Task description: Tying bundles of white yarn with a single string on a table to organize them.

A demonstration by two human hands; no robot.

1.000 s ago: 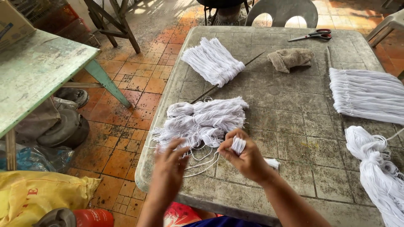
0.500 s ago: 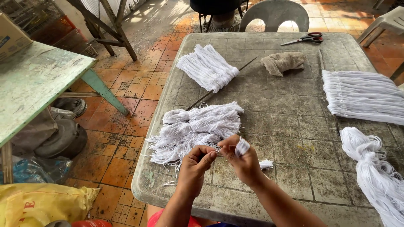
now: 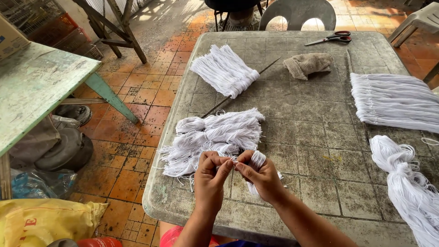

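My left hand (image 3: 211,179) and my right hand (image 3: 261,174) meet fingertip to fingertip above the near edge of a worn grey table (image 3: 320,151). Both pinch a thin white string between them. A small looped bundle of white string (image 3: 257,161) is wrapped over my right hand's fingers. Just beyond my hands lies a pile of knotted white string bundles (image 3: 215,136).
On the table lie a fanned white string bundle (image 3: 225,69), a thin dark stick (image 3: 242,87), a brown rag (image 3: 308,64), red-handled scissors (image 3: 330,38), a flat sheet of strings (image 3: 394,100) and a thick twisted hank (image 3: 407,183). A green table (image 3: 41,87) stands left, plastic chairs behind.
My left hand has come off the pile and joined my right hand; both now pinch the string together, closer to the table's near edge.
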